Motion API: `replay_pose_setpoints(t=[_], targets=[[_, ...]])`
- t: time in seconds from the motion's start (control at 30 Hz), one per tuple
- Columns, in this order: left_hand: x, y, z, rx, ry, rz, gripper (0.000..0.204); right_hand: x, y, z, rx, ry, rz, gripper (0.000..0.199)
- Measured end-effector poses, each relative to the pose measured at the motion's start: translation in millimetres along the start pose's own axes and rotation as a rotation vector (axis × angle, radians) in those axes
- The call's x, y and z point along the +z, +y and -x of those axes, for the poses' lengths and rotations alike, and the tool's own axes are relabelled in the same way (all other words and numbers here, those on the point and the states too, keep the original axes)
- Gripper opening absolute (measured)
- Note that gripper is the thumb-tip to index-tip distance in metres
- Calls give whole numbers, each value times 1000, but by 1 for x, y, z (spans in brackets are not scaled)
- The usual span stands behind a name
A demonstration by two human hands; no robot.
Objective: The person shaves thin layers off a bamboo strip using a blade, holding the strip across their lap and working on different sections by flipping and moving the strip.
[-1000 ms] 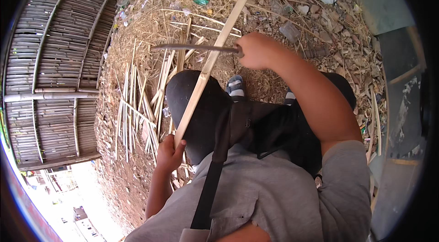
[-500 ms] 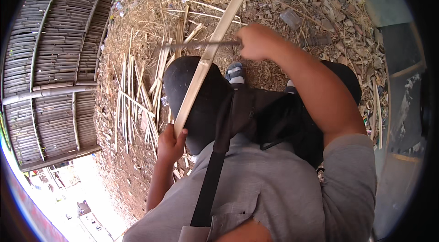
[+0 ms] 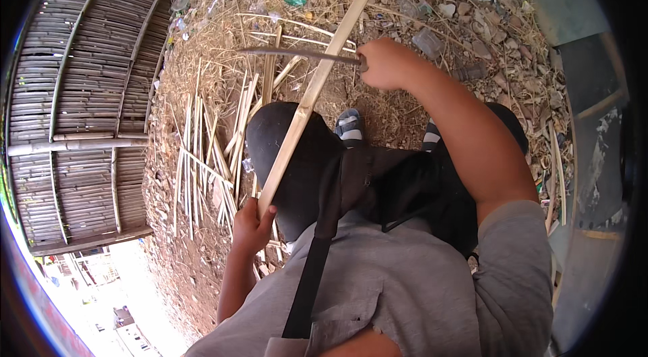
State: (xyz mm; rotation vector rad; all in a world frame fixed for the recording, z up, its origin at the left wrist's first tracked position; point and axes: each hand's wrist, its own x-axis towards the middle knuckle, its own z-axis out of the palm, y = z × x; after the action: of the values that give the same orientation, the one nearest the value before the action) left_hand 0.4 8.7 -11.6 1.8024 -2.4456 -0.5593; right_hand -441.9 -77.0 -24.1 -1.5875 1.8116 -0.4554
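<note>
A long split bamboo strip (image 3: 307, 102) slants from near my left hip up past my left knee, its far end over the littered ground. My left hand (image 3: 254, 225) is closed round its near end. In my right hand (image 3: 388, 64) is the handle of a long, dark machete (image 3: 297, 52), its blade pointing left. The blade lies across the strip beyond my knee; whether its edge bites into the bamboo I cannot tell. My right fingers are wrapped round the handle and partly hidden.
Several thin bamboo strips (image 3: 196, 154) lie on the ground to my left, and more pieces (image 3: 273, 63) lie ahead. A bamboo slat wall (image 3: 84, 73) rises at the left. Rubble and a clear plastic container (image 3: 428, 42) are ahead right. A grey panel (image 3: 594, 154) borders the right.
The strip's far end has dropped slightly toward me. My right hand and the machete have shifted slightly right, with the blade's tip tilting farther away. My left hand keeps its hold.
</note>
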Motion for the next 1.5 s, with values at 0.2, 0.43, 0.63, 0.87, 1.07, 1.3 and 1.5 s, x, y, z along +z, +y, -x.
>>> replay_pose_setpoints(t=[0.2,0.43,0.63,0.87,1.07,1.3,1.5], targets=[[14,-7,0,-55,-17,38,48,26,-3,4,-243,1,241,26],[7,-10,3,-18,-10,3,46,9,-22,13,-171,-18,136,30],[5,-5,-6,-107,-57,38,44,3,16,-8,-94,-3,95,30],[4,-9,3,-113,-67,49,42,12,-23,15,-202,-19,219,31],[-13,3,-6,-53,-96,15,34,-4,38,-18,-43,107,94,32],[-17,-9,-5,-194,-289,364,23,17,-6,4,-205,-18,143,28],[-24,-13,-9,-253,-332,337,23,1,-4,-3,-131,-3,105,29]])
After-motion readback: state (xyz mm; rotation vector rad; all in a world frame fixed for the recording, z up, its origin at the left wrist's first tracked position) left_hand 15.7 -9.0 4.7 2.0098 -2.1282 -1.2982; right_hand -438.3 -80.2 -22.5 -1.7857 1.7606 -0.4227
